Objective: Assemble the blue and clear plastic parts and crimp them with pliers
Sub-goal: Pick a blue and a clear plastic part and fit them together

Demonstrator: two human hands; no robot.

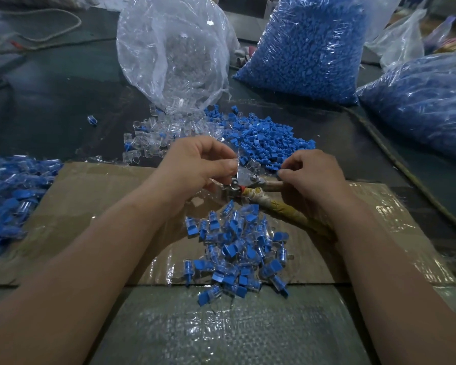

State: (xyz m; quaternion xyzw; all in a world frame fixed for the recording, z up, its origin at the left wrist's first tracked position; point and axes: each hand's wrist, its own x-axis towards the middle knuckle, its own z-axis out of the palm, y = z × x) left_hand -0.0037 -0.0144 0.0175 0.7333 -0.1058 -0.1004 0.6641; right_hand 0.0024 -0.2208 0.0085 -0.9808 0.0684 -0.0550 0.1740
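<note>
My left hand [200, 162] pinches a clear plastic part [238, 160] between thumb and fingers, just above the pliers' jaws. My right hand [313, 175] pinches a small blue part [280, 172] at its fingertips. The pliers [250, 184] lie on the cardboard between both hands, their handles wrapped in yellowish cloth [282, 209] and running under my right wrist. Loose clear parts [153, 135] and loose blue parts [269, 138] lie heaped beyond my hands. A pile of assembled blue-and-clear pieces [237, 248] sits on the cardboard between my forearms.
A clear bag of clear parts [174, 48] lies open at the back. Two full bags of blue parts [306, 48] [421, 101] stand at the right. More assembled pieces [8, 196] are heaped at the left edge. Taped cardboard [95, 206] covers the table.
</note>
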